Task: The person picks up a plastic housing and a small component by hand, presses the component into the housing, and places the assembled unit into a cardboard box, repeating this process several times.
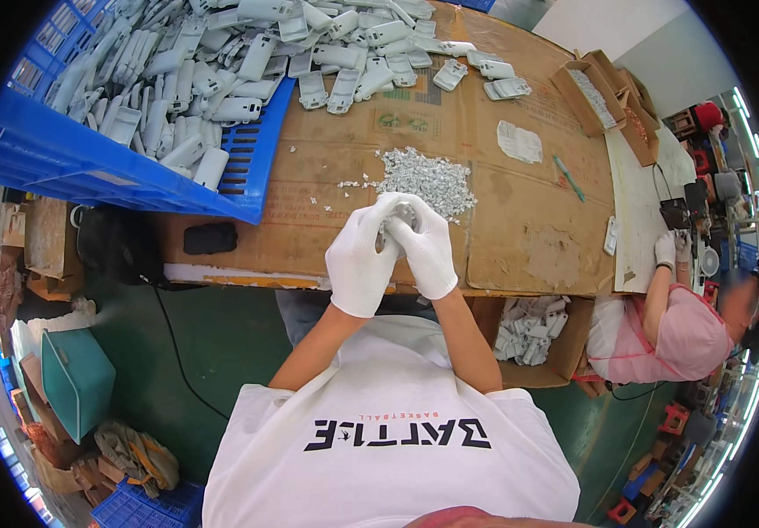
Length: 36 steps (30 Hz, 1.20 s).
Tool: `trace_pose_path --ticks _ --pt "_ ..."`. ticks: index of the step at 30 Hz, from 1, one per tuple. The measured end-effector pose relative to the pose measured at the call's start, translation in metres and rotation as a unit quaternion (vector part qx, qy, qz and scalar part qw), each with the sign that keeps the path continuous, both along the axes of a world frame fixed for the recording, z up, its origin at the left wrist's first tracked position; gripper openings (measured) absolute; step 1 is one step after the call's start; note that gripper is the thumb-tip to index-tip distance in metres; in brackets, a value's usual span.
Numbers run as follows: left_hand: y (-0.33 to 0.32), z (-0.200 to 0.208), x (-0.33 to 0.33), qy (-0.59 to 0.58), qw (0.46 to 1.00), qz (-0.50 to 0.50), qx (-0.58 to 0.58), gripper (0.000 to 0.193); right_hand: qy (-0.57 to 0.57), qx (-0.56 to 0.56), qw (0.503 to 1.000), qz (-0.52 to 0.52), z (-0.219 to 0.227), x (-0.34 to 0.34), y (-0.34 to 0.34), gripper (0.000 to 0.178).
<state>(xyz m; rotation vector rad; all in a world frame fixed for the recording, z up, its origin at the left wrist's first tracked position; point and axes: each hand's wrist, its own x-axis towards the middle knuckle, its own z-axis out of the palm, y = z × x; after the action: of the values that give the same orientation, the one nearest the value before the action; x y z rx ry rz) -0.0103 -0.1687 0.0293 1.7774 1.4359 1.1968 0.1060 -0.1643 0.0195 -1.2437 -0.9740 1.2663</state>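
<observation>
My left hand (360, 260) and my right hand (430, 255), both in white gloves, meet over the near edge of the cardboard-covered table (538, 251). Their curled fingers close together around something small and greyish, mostly hidden by the gloves. Right behind the fingertips lies a heap of small silvery pieces (432, 180), with a few strays to its left. Farther back, white plastic casings (344, 86) are strewn over the cardboard. Many more casings fill a tilted blue crate (116, 180) at the far left.
A green pen (569, 179) and a paper slip (519, 143) lie to the right, with one loose casing (611, 236). Small cardboard boxes (564, 84) stand far right. Below the table sits an open carton (571, 339) of white parts. At right a co-worker (661, 343) sits.
</observation>
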Motion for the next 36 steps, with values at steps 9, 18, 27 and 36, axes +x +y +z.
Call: trace_pose_path --ticks 9,18,27,36 --pt "0.002 -0.002 0.002 0.003 1.000 -0.017 -0.005 0.050 0.008 0.005 1.000 -0.017 -0.015 0.002 0.003 0.019" --pt "0.023 -0.008 0.019 0.000 0.998 -0.050 0.032 0.049 -0.053 0.079 0.993 -0.067 -0.006 0.025 0.002 0.045" --pt "0.036 -0.003 0.039 -0.033 0.995 -0.080 -0.042 0.043 -0.551 0.317 0.770 -0.060 -0.016 0.059 -0.051 0.046" --pt "0.079 -0.022 0.085 -0.049 0.965 -0.231 -0.111 0.034 -0.628 0.253 0.725 -0.125 -0.033 0.124 -0.038 0.017"
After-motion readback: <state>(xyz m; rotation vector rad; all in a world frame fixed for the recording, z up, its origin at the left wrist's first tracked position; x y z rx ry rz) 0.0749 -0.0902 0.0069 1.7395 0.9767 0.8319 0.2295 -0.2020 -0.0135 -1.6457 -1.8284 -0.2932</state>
